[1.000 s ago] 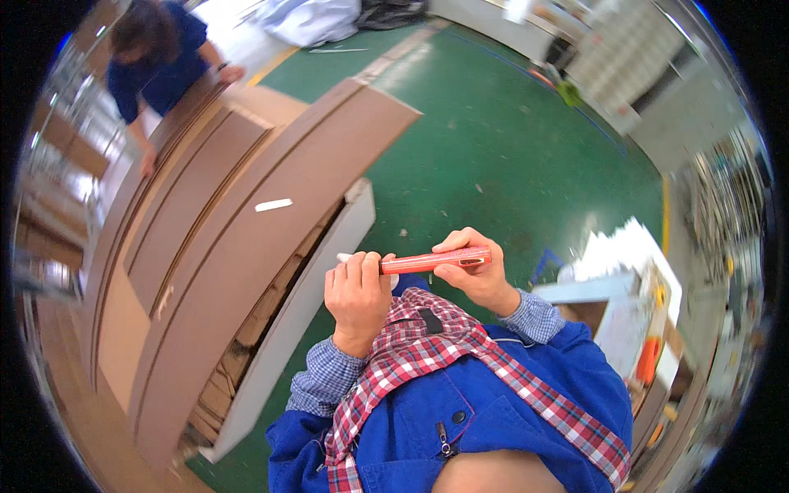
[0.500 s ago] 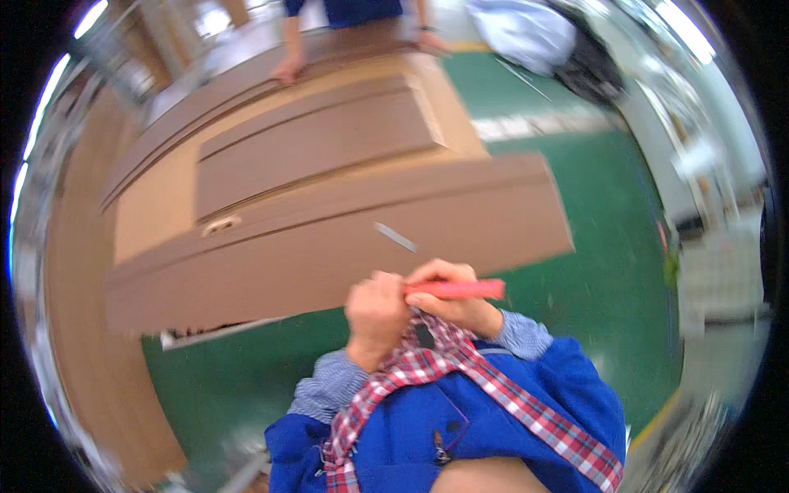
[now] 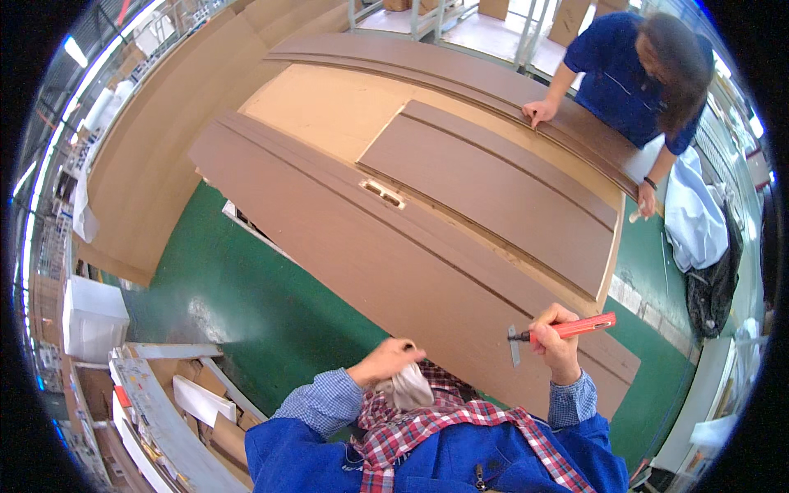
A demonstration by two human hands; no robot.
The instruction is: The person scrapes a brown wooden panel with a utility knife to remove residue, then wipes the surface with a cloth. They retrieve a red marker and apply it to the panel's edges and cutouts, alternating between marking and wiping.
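My right hand [image 3: 559, 345] is closed round a red marker-like tool [image 3: 582, 326] with a clip on its body. Its dark tip points left, just over a small flat metal strip [image 3: 514, 347] lying on the near brown panel [image 3: 427, 271]. At my waist, in front of the checked apron, my left hand [image 3: 390, 359] has its fingers curled over a whitish cloth [image 3: 411, 388]. A dark spot shows between thumb and forefinger; I cannot make out what it is. The near panel has a long groove and, at its far edge, a pale cutout with slots [image 3: 383, 193].
A co-worker [image 3: 637, 82] leans over the far long panel [image 3: 411, 62], both hands at it. A shorter grooved panel [image 3: 493, 189] lies on the tan board between. A bin of offcuts [image 3: 197, 403] stands at lower left, a large brown sheet [image 3: 173, 140] behind it.
My hands, together at the red tool before, are apart. The right has carried it over the metal strip; the left is lower with the whitish cloth. My view has turned and the co-worker appears farther right.
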